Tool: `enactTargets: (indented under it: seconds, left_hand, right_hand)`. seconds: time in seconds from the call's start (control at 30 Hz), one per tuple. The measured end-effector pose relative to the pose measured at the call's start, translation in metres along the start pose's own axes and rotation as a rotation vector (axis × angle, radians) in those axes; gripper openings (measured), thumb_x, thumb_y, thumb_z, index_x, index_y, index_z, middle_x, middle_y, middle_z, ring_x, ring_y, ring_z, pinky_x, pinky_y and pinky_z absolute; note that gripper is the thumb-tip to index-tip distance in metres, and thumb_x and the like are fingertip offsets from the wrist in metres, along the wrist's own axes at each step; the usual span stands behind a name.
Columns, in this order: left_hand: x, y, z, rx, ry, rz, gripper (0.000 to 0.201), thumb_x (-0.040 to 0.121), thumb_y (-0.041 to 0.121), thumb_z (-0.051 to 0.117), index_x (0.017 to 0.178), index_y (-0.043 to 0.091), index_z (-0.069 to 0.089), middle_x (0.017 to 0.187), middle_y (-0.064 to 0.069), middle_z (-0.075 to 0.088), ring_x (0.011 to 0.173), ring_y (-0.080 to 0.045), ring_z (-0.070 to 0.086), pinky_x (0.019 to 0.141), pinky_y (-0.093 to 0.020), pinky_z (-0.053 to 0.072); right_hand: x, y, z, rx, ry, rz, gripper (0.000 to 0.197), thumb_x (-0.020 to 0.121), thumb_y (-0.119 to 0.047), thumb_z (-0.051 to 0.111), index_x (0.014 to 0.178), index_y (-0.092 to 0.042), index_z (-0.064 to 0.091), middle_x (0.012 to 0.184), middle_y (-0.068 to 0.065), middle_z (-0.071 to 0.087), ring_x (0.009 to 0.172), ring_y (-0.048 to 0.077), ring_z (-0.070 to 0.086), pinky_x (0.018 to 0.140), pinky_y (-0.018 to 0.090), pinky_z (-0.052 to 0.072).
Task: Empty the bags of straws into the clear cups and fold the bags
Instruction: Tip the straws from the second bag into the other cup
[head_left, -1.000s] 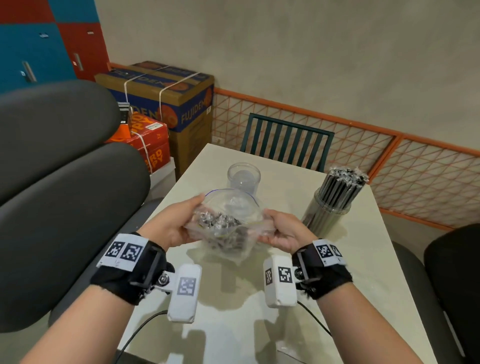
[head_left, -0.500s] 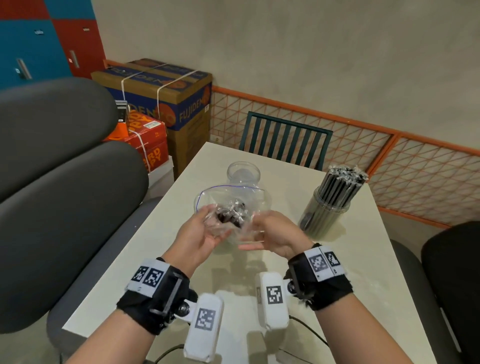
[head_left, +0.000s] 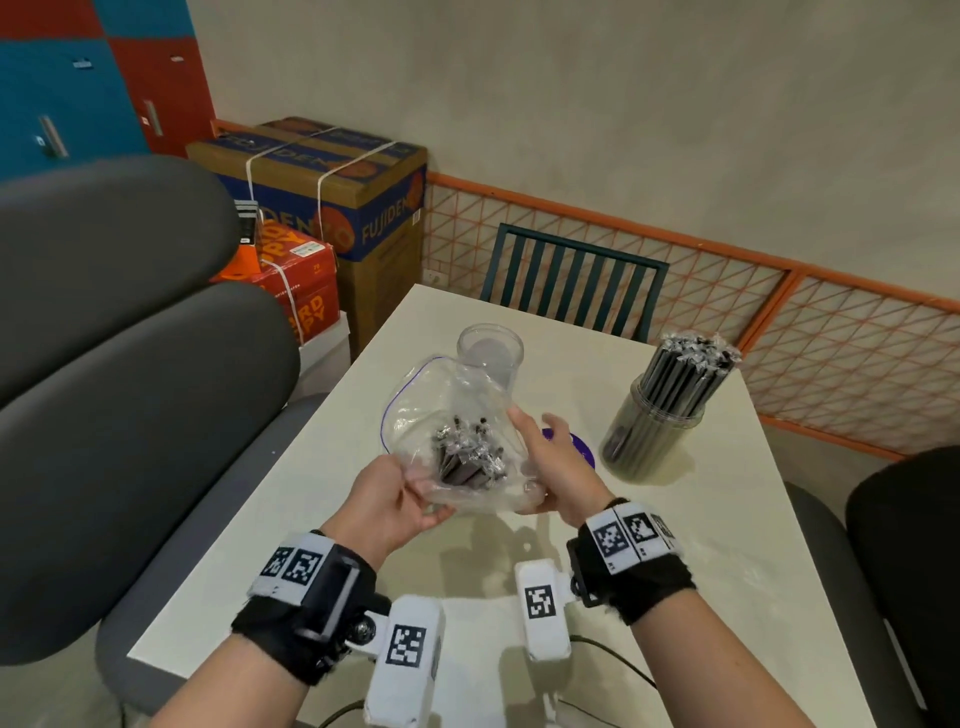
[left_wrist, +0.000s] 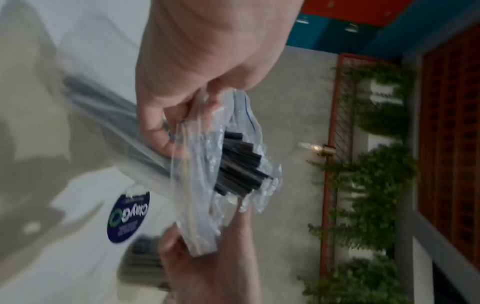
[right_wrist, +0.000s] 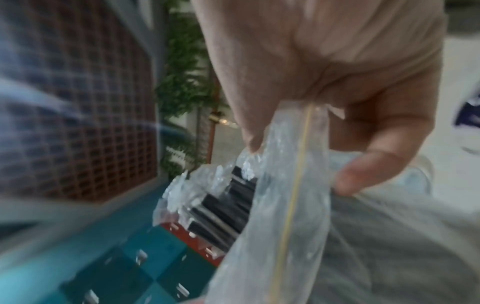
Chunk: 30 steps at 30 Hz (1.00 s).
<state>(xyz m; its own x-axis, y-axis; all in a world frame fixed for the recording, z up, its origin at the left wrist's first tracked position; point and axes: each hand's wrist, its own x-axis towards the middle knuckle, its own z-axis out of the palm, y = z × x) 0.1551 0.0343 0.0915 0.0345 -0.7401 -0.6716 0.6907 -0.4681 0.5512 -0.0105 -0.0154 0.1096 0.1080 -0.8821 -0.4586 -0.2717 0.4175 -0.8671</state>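
A clear zip bag (head_left: 447, 410) with a blue seal line hangs between my hands above the table, its mouth gaping toward the far side. Black wrapped straws (head_left: 467, 457) lie bunched inside it. My left hand (head_left: 410, 493) pinches the bag's near left edge, and the left wrist view shows the fingers (left_wrist: 166, 139) curled on the plastic. On the right side my right hand (head_left: 540, 457) pinches the bag (right_wrist: 291, 185) between thumb and fingers. An empty clear cup (head_left: 491, 351) stands just beyond the bag. Another clear cup (head_left: 654, 426), at the right, is packed with straws.
A purple round sticker or lid (head_left: 579, 447) lies on the white table (head_left: 675, 545) behind my right hand. Grey seats (head_left: 130, 415) flank the left edge, a dark chair (head_left: 571, 275) stands at the far end, and cardboard boxes (head_left: 353, 208) are stacked at back left.
The bag has turned from lying across my hands to pointing its open mouth away toward the empty cup. Both hands have shifted to the bag's near end.
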Motion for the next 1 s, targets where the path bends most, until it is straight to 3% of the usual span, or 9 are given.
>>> enactTargets:
  seconds: [0.07, 0.13, 0.27, 0.37, 0.57, 0.7, 0.83, 0.93, 1.0]
  left_hand:
    - [-0.005, 0.004, 0.001, 0.047, -0.054, 0.026, 0.018, 0.085, 0.024, 0.034, 0.069, 0.020, 0.041, 0.054, 0.002, 0.035, 0.046, -0.018, 0.043, 0.064, -0.033, 0.043]
    - [-0.008, 0.007, 0.002, 0.133, -0.097, 0.064, 0.020, 0.086, 0.037, 0.036, 0.080, 0.021, 0.046, 0.051, 0.002, 0.042, 0.045, -0.017, 0.045, 0.062, -0.030, 0.042]
    - [-0.005, 0.000, 0.004, 0.421, -0.066, 0.112, 0.007, 0.086, 0.026, 0.054, 0.082, 0.020, 0.054, 0.048, 0.002, 0.045, 0.043, -0.012, 0.042, 0.060, -0.026, 0.039]
    - [0.007, -0.004, -0.005, 0.390, 0.009, 0.202, 0.005, 0.083, 0.008, 0.056, 0.086, 0.010, 0.059, 0.080, -0.017, 0.051, 0.063, -0.022, 0.048, 0.060, -0.028, 0.044]
    - [0.011, 0.002, -0.011, 0.306, 0.114, 0.117, 0.010, 0.090, 0.012, 0.053, 0.086, 0.011, 0.062, 0.066, -0.007, 0.068, 0.063, -0.022, 0.061, 0.041, -0.027, 0.053]
    - [0.018, 0.001, -0.008, 0.045, 0.140, 0.022, 0.017, 0.098, 0.004, 0.036, 0.094, 0.008, 0.052, 0.072, -0.011, 0.055, 0.053, -0.020, 0.054, 0.030, -0.029, 0.048]
    - [0.020, 0.002, -0.001, -0.093, 0.125, 0.069, 0.020, 0.099, 0.006, 0.036, 0.114, 0.005, 0.049, 0.078, -0.012, 0.050, 0.049, -0.019, 0.056, 0.034, -0.029, 0.049]
    - [0.017, 0.002, 0.008, -0.160, 0.117, 0.083, 0.022, 0.099, 0.003, 0.034, 0.114, 0.000, 0.051, 0.103, -0.014, 0.049, 0.086, -0.029, 0.059, 0.034, -0.031, 0.049]
    - [0.018, -0.001, 0.013, -0.206, 0.089, 0.071, 0.025, 0.099, 0.002, 0.033, 0.117, -0.002, 0.050, 0.112, -0.013, 0.048, 0.101, -0.031, 0.057, 0.034, -0.031, 0.051]
  right_hand:
    - [0.004, -0.001, -0.002, -0.174, 0.039, -0.127, 0.089, 0.076, -0.065, 0.059, 0.145, -0.040, 0.009, 0.146, 0.010, 0.034, 0.117, 0.034, 0.052, 0.080, 0.047, 0.057]
    - [0.008, -0.006, -0.004, -0.281, 0.027, -0.268, 0.086, 0.075, -0.056, 0.067, 0.143, -0.041, 0.016, 0.141, 0.010, 0.031, 0.120, 0.030, 0.047, 0.092, 0.049, 0.051]
    - [0.011, -0.016, -0.002, -0.356, 0.056, -0.406, 0.008, 0.093, -0.018, 0.052, 0.101, -0.017, 0.053, 0.118, 0.008, 0.048, 0.088, 0.018, 0.055, 0.069, 0.028, 0.055]
    - [0.021, -0.014, -0.005, -0.150, 0.055, -0.259, 0.020, 0.095, -0.004, 0.036, 0.081, -0.016, 0.044, 0.082, 0.008, 0.064, 0.075, 0.020, 0.058, 0.054, 0.026, 0.045]
    - [0.022, 0.000, -0.010, 0.492, -0.061, 0.140, 0.036, 0.087, 0.008, 0.028, 0.062, -0.002, 0.051, 0.043, 0.005, 0.049, 0.034, 0.016, 0.051, 0.043, 0.028, 0.048]
    - [0.017, 0.006, -0.012, 0.532, -0.271, 0.225, 0.018, 0.087, -0.012, 0.045, 0.083, -0.007, 0.062, 0.076, 0.009, 0.062, 0.071, 0.021, 0.063, 0.071, 0.038, 0.057]
    - [0.001, 0.012, -0.020, 0.082, -0.204, 0.282, 0.035, 0.084, -0.051, 0.059, 0.100, -0.020, 0.056, 0.094, 0.004, 0.052, 0.088, 0.023, 0.052, 0.065, 0.036, 0.055]
    - [0.001, 0.025, -0.018, 0.209, -0.186, 0.258, 0.059, 0.078, -0.057, 0.064, 0.118, -0.017, 0.049, 0.109, 0.011, 0.053, 0.090, 0.028, 0.061, 0.067, 0.043, 0.060]
    - [0.002, 0.031, -0.013, 0.419, -0.241, 0.177, 0.045, 0.085, -0.033, 0.066, 0.118, -0.008, 0.049, 0.114, 0.017, 0.058, 0.092, 0.029, 0.066, 0.067, 0.046, 0.060]
